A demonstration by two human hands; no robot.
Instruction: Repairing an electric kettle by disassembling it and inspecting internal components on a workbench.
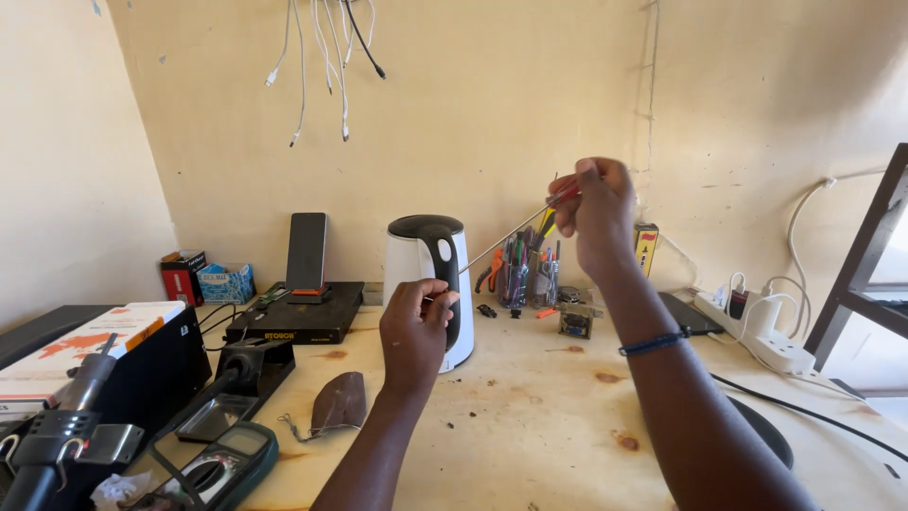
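The kettle [426, 284] stands upright on the wooden table [530, 426], close to the back wall, white with a black lid and handle. The left hand [414, 326] has its fingers curled round the handle, holding the kettle steady. The right hand [591, 208] is up high and pinches the red grip of a long thin screwdriver [515, 232] — its tip slants down toward the top of the handle. It looks like the person is working on the handle with the tool, and the tip seems to be at or near the handle top. The next move likely needs a firm hold and a careful, straight aim. Just behind stands a pot of pens and tools [520, 270], so there is little room there. In front of the kettle the table is open — more room. A dark phone [306, 251] leans upright to the left, well apart.
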